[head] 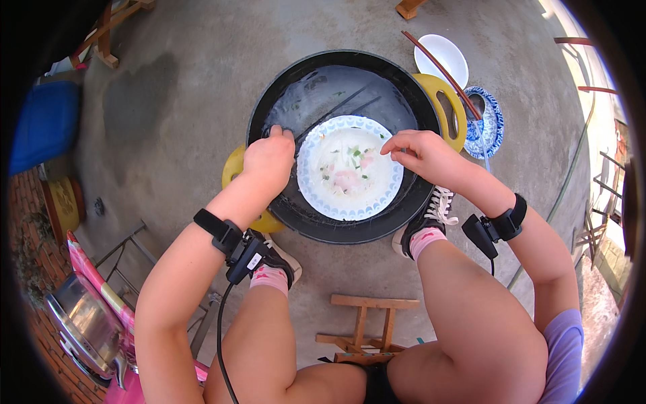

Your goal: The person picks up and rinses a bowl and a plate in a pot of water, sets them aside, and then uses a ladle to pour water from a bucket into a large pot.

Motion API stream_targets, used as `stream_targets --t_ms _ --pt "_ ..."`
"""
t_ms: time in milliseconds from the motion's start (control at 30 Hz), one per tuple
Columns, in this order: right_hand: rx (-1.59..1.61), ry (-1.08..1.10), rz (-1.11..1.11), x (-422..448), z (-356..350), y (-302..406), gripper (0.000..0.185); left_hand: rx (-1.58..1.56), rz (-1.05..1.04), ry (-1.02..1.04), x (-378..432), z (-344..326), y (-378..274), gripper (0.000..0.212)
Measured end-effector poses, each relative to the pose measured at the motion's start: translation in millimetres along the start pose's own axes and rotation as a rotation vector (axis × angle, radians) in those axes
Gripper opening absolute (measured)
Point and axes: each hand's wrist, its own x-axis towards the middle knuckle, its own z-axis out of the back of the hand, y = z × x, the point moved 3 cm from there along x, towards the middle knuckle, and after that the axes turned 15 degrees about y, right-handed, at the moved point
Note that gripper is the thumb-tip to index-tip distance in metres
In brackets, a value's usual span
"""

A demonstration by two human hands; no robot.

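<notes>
A black basin (348, 235) with yellow handles stands on the ground, with water in it. Inside lies a patterned white plate (348, 202) bearing cloudy liquid, pinkish scraps and green bits. My left hand (270, 159) reaches into the basin left of the plate; its fingertips are partly hidden, so what they touch is unclear. Over the plate's right rim, my right hand (426, 154) hovers or touches with bent fingers, nothing visible between them. Dark chopsticks (335, 108) lie slanting in the water behind the plate.
Right of the basin are a white bowl (443, 60), reddish-brown chopsticks (439, 70) across it, and blue-and-white dishes (492, 126) with a spoon. A blue container (48, 121) stands at the far left, a metal pot (86, 323) at the lower left. My shoes flank the basin's near side.
</notes>
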Motion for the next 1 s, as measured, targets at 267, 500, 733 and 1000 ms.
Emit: stream_targets --t_ms 267,500,733,1000 --pt "0.019 0.013 -0.002 1.9 -0.6 4.6 0.016 0.042 0.069 0.161 9.9 -12.6 -3.5 0.027" --pt "0.055 0.021 0.007 -1.3 -2.4 -1.6 0.016 0.128 0.149 0.208 -33.1 5.8 -1.0 0.016" --pt "0.08 0.111 0.064 -1.9 -7.0 4.4 0.018 -0.194 -0.031 0.184 -93.0 55.7 16.2 0.019" --pt "0.327 0.23 0.046 12.7 -16.1 23.5 0.021 -1.527 -0.261 0.628 -100.0 35.0 -25.4 0.02"
